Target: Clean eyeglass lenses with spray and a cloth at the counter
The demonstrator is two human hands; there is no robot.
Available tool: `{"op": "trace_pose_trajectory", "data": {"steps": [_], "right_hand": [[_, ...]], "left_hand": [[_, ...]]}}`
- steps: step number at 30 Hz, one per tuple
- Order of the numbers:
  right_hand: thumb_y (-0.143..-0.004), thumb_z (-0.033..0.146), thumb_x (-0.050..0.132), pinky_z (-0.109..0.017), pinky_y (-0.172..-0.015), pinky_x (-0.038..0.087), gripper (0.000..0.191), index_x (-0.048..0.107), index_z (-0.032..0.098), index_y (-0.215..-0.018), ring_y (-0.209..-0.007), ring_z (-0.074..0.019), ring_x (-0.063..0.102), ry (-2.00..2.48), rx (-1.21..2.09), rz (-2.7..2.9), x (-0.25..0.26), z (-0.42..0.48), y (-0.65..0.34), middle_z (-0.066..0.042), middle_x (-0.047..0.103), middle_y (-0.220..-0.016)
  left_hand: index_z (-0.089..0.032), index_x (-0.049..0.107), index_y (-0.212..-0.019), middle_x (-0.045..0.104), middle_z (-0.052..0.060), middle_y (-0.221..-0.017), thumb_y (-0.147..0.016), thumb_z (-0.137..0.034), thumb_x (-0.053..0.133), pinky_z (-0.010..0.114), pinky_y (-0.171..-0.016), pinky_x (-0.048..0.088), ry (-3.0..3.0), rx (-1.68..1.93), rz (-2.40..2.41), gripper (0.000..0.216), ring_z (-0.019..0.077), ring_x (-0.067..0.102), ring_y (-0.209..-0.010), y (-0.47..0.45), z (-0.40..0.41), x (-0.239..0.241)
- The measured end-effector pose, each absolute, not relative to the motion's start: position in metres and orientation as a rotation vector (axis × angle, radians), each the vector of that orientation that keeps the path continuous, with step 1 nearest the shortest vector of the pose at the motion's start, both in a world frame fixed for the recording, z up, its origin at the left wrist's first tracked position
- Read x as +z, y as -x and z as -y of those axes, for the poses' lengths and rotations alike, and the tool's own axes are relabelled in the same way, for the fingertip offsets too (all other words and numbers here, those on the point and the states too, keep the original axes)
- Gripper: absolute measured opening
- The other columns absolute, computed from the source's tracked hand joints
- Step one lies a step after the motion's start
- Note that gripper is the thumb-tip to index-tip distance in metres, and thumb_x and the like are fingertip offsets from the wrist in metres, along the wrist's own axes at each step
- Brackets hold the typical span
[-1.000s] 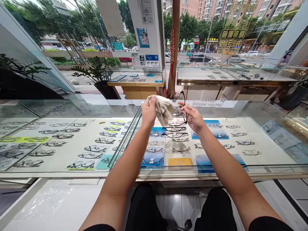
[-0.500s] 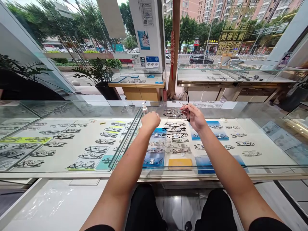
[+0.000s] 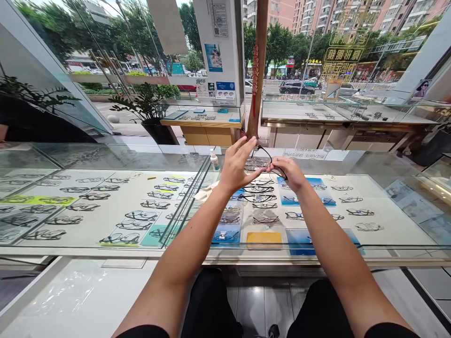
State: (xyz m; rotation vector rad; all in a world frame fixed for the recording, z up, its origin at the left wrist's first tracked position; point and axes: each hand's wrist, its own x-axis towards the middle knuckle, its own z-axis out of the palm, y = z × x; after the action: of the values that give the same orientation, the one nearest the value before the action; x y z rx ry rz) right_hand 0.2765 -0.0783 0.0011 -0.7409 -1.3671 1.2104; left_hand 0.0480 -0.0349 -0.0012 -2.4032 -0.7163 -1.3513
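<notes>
My right hand (image 3: 288, 172) pinches a pair of black-framed glasses (image 3: 265, 155) above the glass counter (image 3: 352, 164). My left hand (image 3: 237, 165) is raised just left of the glasses, fingers spread, with its thumb near the frame. A beige cloth (image 3: 205, 193) lies on the counter top by my left wrist. A small spray bottle (image 3: 213, 159) stands on the glass behind that hand.
Under the glass, rows of eyeglass frames (image 3: 141, 216) lie on white trays, along with a yellow card (image 3: 264, 239). Further display cases (image 3: 317, 112) and a potted plant (image 3: 148, 105) stand beyond, by the shop window. My knees show below the counter edge.
The cloth left my left hand and now lies on the counter. That hand, closed half a second ago, has risen and spread its fingers beside the glasses. The right hand lowered the glasses slightly.
</notes>
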Motion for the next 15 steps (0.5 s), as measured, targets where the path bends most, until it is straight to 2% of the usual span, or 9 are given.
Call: {"op": "trace_pose_trajectory", "data": {"steps": [4,8,12,15], "right_hand": [[-0.08,0.045,0.08,-0.036,-0.093,0.053,0.026,0.072,0.023,-0.067,-0.083,-0.0211,0.066,0.762,1.146,1.476,0.002,0.077,-0.281,-0.004,0.073,-0.076],[-0.084,0.05,0.077,-0.04,-0.096,0.054,0.031,0.074,0.024,-0.07,-0.086,-0.0234,0.068,0.768,1.066,1.519,0.006,0.081,-0.282,-0.005,0.073,-0.079],[-0.089,0.061,0.071,-0.045,-0.108,0.053,0.035,0.078,0.027,-0.089,-0.105,-0.028,0.07,0.727,0.803,1.446,0.013,0.095,-0.28,-0.007,0.077,-0.098],[-0.088,0.062,0.07,-0.048,-0.116,0.052,0.037,0.075,0.031,-0.108,-0.114,-0.0294,0.069,0.695,0.614,1.401,0.018,0.108,-0.275,-0.006,0.075,-0.11]], "left_hand": [[-0.026,0.061,-0.159,0.075,0.015,-0.149,-0.098,-0.063,0.076,0.054,-0.124,0.044,2.436,-1.34,0.795,0.073,0.0378,0.063,-0.146,-0.048,0.039,0.001],[-0.025,0.069,-0.147,0.08,0.013,-0.139,-0.096,-0.063,0.078,0.05,-0.118,0.047,2.459,-1.405,0.82,0.064,0.0358,0.07,-0.134,-0.049,0.048,0.007],[-0.028,0.071,-0.143,0.08,0.013,-0.141,-0.091,-0.071,0.082,0.053,-0.12,0.047,2.407,-1.503,0.957,0.069,0.0374,0.07,-0.135,-0.05,0.056,0.014],[-0.03,0.069,-0.142,0.078,0.012,-0.143,-0.088,-0.075,0.082,0.054,-0.123,0.046,2.269,-1.627,1.037,0.071,0.0371,0.069,-0.137,-0.05,0.062,0.02]]}}
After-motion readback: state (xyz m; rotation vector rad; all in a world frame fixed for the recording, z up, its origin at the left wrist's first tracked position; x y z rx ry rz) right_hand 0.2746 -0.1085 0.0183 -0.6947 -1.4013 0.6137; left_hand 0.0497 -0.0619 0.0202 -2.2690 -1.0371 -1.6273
